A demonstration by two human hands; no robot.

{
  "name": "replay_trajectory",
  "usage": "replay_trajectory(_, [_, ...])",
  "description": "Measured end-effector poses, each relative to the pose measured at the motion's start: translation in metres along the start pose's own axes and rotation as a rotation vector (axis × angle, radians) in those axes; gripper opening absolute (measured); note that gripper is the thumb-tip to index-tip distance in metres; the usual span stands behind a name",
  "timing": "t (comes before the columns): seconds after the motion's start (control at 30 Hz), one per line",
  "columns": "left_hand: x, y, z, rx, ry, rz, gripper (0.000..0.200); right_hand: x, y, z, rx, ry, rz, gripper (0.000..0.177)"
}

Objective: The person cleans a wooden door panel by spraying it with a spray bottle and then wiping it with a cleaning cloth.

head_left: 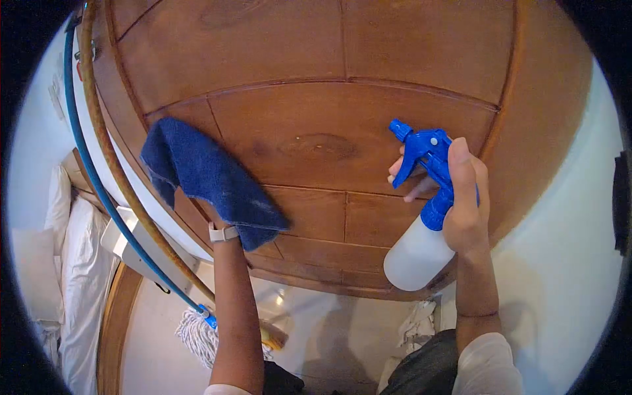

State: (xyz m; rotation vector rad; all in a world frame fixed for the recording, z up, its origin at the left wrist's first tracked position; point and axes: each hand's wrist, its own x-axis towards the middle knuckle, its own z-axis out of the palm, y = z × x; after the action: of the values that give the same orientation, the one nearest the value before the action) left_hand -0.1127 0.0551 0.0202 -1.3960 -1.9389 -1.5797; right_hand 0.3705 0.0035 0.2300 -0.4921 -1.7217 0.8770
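- Big wooden door with carved panels fills most of the view, and both hands are up against it.
- White wall runs down the right side of the door. There's pale floor below.
- Far left there's a bed with white linens, well apart from everything else.
- A mop with a blue handle leans along the door's left edge, and its stringy white head sits on the floor near the left arm.
- Blue cloth sits on the left part of the door, draped over the left hand.
- That hand is almost all hidden under the cloth, so I can't tell how the fingers are gripping.
- Spray bottle, with a white body and blue trigger top, is held just in front of the door's lower right panels. The nozzle points at the wood.
- Right hand is clamped round the bottle's neck with fingers on the trigger.
- The hands are well apart.
- There's a pale wristband on the left wrist, right below the cloth.
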Motion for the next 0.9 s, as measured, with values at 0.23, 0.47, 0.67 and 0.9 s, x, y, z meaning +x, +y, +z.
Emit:
replay_trajectory(0.23, [-0.007,-0.007,-0.006,0.030,-0.014,-0.031,0.077,-0.001,-0.003,-0.001,-0.004,-0.016,-0.011,0.052])
replay_trajectory(0.47, [-0.027,0.103,-0.007,0.009,0.080,0.278,0.079,-0.004,-0.008,0.013,0.020,0.014,-0.051,0.049])
replay_trajectory(0.67, [-0.092,0.275,0.015,-0.244,-0.184,0.700,0.080,-0.011,-0.022,0.013,-0.032,0.144,-0.122,0.064])
replay_trajectory(0.9, [-0.057,0.217,0.001,-0.075,-0.154,0.689,0.078,-0.029,-0.042,0.010,-0.030,0.220,-0.100,0.072])
